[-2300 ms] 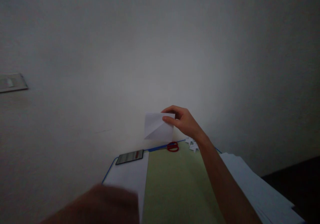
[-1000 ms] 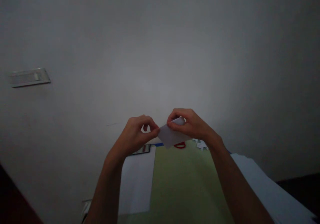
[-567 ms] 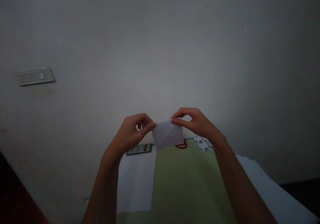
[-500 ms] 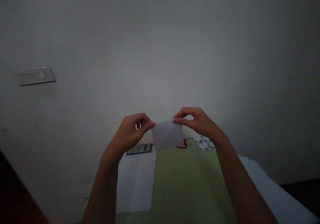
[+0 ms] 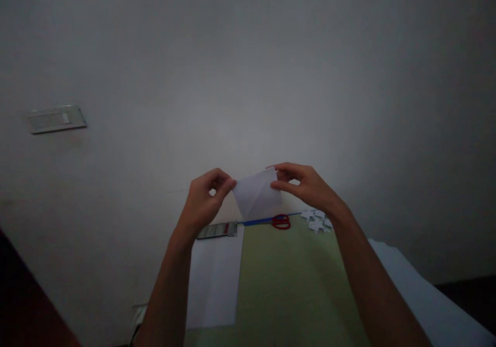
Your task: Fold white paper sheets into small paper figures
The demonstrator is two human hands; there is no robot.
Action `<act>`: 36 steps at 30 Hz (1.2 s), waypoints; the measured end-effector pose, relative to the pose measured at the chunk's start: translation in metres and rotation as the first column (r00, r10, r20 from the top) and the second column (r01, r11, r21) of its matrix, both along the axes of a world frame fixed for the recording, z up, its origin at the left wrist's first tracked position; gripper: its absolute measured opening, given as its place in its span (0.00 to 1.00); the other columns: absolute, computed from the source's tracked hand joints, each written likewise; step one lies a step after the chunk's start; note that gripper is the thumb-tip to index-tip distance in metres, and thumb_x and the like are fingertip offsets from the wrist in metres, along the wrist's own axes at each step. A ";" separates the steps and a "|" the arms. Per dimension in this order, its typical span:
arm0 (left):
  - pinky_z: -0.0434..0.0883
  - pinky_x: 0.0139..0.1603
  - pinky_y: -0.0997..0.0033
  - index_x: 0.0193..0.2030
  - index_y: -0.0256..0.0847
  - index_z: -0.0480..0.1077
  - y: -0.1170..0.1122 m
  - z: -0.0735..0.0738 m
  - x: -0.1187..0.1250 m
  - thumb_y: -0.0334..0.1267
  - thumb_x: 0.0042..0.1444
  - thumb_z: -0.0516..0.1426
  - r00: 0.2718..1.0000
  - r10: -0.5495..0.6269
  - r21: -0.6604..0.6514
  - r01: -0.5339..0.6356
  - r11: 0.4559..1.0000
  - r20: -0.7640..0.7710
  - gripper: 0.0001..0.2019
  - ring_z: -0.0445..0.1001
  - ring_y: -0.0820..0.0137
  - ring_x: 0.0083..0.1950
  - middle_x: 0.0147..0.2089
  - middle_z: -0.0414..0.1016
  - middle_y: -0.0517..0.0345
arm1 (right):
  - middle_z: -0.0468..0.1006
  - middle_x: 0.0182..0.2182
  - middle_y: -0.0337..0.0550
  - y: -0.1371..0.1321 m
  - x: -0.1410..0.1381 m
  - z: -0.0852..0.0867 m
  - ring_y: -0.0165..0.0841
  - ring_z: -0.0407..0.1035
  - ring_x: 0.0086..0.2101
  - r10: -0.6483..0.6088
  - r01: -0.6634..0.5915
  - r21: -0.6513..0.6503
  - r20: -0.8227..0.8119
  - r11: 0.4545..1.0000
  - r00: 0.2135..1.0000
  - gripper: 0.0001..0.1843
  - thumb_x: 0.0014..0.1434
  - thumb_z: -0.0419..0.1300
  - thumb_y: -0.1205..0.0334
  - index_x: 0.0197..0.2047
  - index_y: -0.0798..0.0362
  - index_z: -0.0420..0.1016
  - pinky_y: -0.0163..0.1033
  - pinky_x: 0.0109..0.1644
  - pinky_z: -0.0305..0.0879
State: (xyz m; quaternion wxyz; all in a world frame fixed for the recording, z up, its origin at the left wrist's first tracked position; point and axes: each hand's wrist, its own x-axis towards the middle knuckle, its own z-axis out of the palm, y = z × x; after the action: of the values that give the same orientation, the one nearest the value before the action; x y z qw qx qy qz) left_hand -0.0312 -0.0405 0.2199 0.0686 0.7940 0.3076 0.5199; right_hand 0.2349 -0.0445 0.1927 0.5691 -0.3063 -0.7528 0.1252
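Observation:
A small white piece of paper point(image 5: 256, 192) with a diagonal crease is held up in the air between both hands. My left hand point(image 5: 209, 194) pinches its left corner between thumb and fingers. At the right edge, my right hand point(image 5: 304, 184) grips the paper, thumb on the near side and fingers behind it. Below the paper, red-handled scissors point(image 5: 281, 222) lie at the far edge of the green tabletop point(image 5: 290, 285). Paper cutouts with pointed ends point(image 5: 318, 221) are piled beyond my right wrist.
A phone point(image 5: 216, 230) lies by the far edge, on or beside a white sheet point(image 5: 215, 285). Another white sheet point(image 5: 411, 285) extends at the right, past my forearm. The wall point(image 5: 248, 78) rises directly behind the table and carries a switch plate point(image 5: 56, 120).
Both hands have lifted the paper slightly, and its right top corner now tilts upward. My right hand's grip has shifted lower on the edge. The scissors show more fully.

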 end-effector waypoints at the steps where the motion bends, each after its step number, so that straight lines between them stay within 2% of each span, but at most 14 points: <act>1: 0.66 0.36 0.70 0.31 0.39 0.73 -0.001 0.000 -0.001 0.44 0.59 0.64 0.999 -0.038 -0.031 0.038 0.999 0.008 0.11 0.70 0.70 0.33 0.29 0.73 0.59 | 0.84 0.39 0.42 0.002 0.000 0.000 0.35 0.77 0.37 -0.006 0.007 0.003 -0.020 1.000 1.000 0.15 0.58 0.70 0.58 0.49 0.49 0.83 0.43 0.45 0.73; 3: 0.67 0.37 0.70 0.31 0.39 0.73 -0.001 -0.001 -0.003 0.47 0.60 0.64 0.990 -0.141 -0.107 0.141 0.984 -0.001 0.14 0.70 0.70 0.34 0.30 0.72 0.59 | 0.83 0.39 0.42 0.003 0.000 0.000 0.35 0.76 0.38 -0.011 0.013 0.035 -0.054 0.999 0.998 0.09 0.60 0.68 0.58 0.44 0.49 0.83 0.43 0.46 0.73; 6: 0.70 0.42 0.67 0.34 0.39 0.75 0.004 -0.005 -0.007 0.55 0.66 0.57 0.949 -0.315 -0.193 0.308 0.932 -0.006 0.20 0.72 0.67 0.39 0.34 0.74 0.55 | 0.81 0.41 0.42 -0.001 -0.002 0.001 0.36 0.75 0.44 0.071 -0.067 0.110 -0.031 0.992 0.997 0.05 0.64 0.64 0.61 0.41 0.48 0.82 0.44 0.50 0.71; 9: 0.72 0.54 0.60 0.52 0.43 0.76 0.008 -0.010 -0.006 0.61 0.66 0.55 0.907 -0.420 -0.290 0.400 0.869 -0.008 0.24 0.73 0.58 0.57 0.54 0.75 0.46 | 0.80 0.44 0.42 -0.009 -0.005 0.004 0.36 0.74 0.47 0.157 -0.159 0.169 0.023 0.973 0.987 0.06 0.64 0.63 0.66 0.41 0.47 0.81 0.45 0.53 0.69; 11: 0.71 0.60 0.53 0.67 0.48 0.67 0.008 -0.013 -0.001 0.63 0.61 0.60 0.888 -0.459 -0.391 0.412 0.823 -0.031 0.33 0.66 0.51 0.68 0.69 0.66 0.43 | 0.80 0.44 0.42 -0.013 -0.009 0.007 0.36 0.74 0.47 0.169 -0.176 0.204 0.054 0.963 0.984 0.07 0.63 0.63 0.68 0.41 0.47 0.81 0.45 0.54 0.69; 12: 0.70 0.62 0.50 0.72 0.50 0.60 0.006 -0.015 0.003 0.62 0.58 0.62 0.882 -0.470 -0.437 0.408 0.802 -0.038 0.39 0.63 0.48 0.70 0.73 0.61 0.41 | 0.80 0.44 0.42 -0.015 -0.012 0.008 0.35 0.74 0.47 0.165 -0.178 0.221 0.074 0.959 0.983 0.08 0.63 0.62 0.69 0.41 0.47 0.81 0.45 0.54 0.69; 15: 0.68 0.64 0.42 0.78 0.53 0.47 0.000 -0.018 0.017 0.57 0.53 0.68 0.893 -0.449 -0.514 0.375 0.771 -0.022 0.51 0.63 0.43 0.71 0.76 0.54 0.38 | 0.80 0.43 0.42 -0.020 -0.019 0.010 0.35 0.74 0.47 0.144 -0.172 0.264 0.124 0.949 0.982 0.09 0.64 0.62 0.69 0.41 0.46 0.81 0.46 0.55 0.70; 18: 0.67 0.66 0.42 0.79 0.54 0.43 -0.001 -0.020 0.029 0.50 0.52 0.71 0.920 -0.391 -0.485 0.329 0.810 -0.030 0.55 0.64 0.45 0.71 0.76 0.54 0.40 | 0.80 0.45 0.42 -0.023 -0.025 0.011 0.36 0.74 0.48 0.137 -0.165 0.273 0.116 0.948 0.984 0.10 0.65 0.61 0.67 0.44 0.45 0.82 0.46 0.54 0.71; 20: 0.66 0.68 0.44 0.79 0.54 0.42 0.000 -0.021 0.032 0.48 0.50 0.72 0.930 -0.366 -0.429 0.314 0.847 -0.042 0.57 0.63 0.47 0.71 0.76 0.54 0.41 | 0.79 0.47 0.43 -0.023 -0.026 0.010 0.36 0.74 0.48 0.131 -0.140 0.239 0.053 0.961 0.990 0.10 0.66 0.61 0.64 0.48 0.44 0.81 0.44 0.51 0.73; 25: 0.61 0.71 0.42 0.80 0.51 0.37 0.001 -0.023 0.035 0.47 0.48 0.72 0.947 -0.308 -0.313 0.267 0.911 -0.088 0.61 0.63 0.48 0.71 0.73 0.58 0.39 | 0.80 0.47 0.46 -0.012 -0.023 0.004 0.35 0.76 0.43 0.078 -0.074 0.030 -0.157 0.997 0.984 0.18 0.67 0.61 0.54 0.58 0.46 0.76 0.41 0.42 0.74; 28: 0.53 0.75 0.40 0.80 0.49 0.36 -0.002 -0.023 0.039 0.49 0.46 0.73 0.951 -0.254 -0.209 0.215 0.954 -0.179 0.64 0.54 0.45 0.76 0.77 0.51 0.37 | 0.80 0.43 0.45 -0.009 -0.022 0.002 0.34 0.77 0.37 0.108 -0.119 -0.060 -0.162 0.991 0.981 0.22 0.65 0.63 0.50 0.60 0.48 0.74 0.40 0.39 0.73; 30: 0.50 0.76 0.40 0.80 0.48 0.36 -0.005 -0.023 0.042 0.51 0.45 0.74 0.944 -0.234 -0.137 0.206 0.969 -0.234 0.65 0.48 0.45 0.78 0.79 0.46 0.38 | 0.80 0.41 0.44 -0.010 -0.024 0.004 0.33 0.76 0.34 0.133 -0.153 -0.109 -0.174 0.982 0.976 0.24 0.64 0.64 0.50 0.60 0.50 0.73 0.40 0.38 0.73; 32: 0.49 0.76 0.40 0.80 0.48 0.36 -0.006 -0.022 0.044 0.51 0.45 0.74 0.938 -0.231 -0.085 0.216 0.973 -0.259 0.65 0.48 0.44 0.78 0.80 0.44 0.39 | 0.81 0.39 0.43 -0.012 -0.026 0.005 0.32 0.75 0.32 0.153 -0.185 -0.156 -0.195 0.970 0.969 0.27 0.62 0.66 0.50 0.62 0.51 0.71 0.40 0.37 0.73; 36: 0.52 0.75 0.40 0.80 0.50 0.35 -0.007 -0.022 0.044 0.52 0.46 0.73 0.936 -0.208 -0.006 0.215 0.977 -0.283 0.64 0.52 0.44 0.77 0.78 0.48 0.39 | 0.81 0.34 0.40 -0.010 -0.025 0.004 0.32 0.74 0.31 0.188 -0.232 -0.210 -0.208 0.950 0.960 0.32 0.61 0.67 0.54 0.65 0.50 0.68 0.39 0.36 0.72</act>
State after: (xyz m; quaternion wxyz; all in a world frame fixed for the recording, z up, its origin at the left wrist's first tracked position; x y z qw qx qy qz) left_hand 0.0131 -0.0474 0.1974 0.0697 0.8892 0.2207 0.3948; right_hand 0.2104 -0.0547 0.1965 0.5802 -0.2755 -0.7052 0.3001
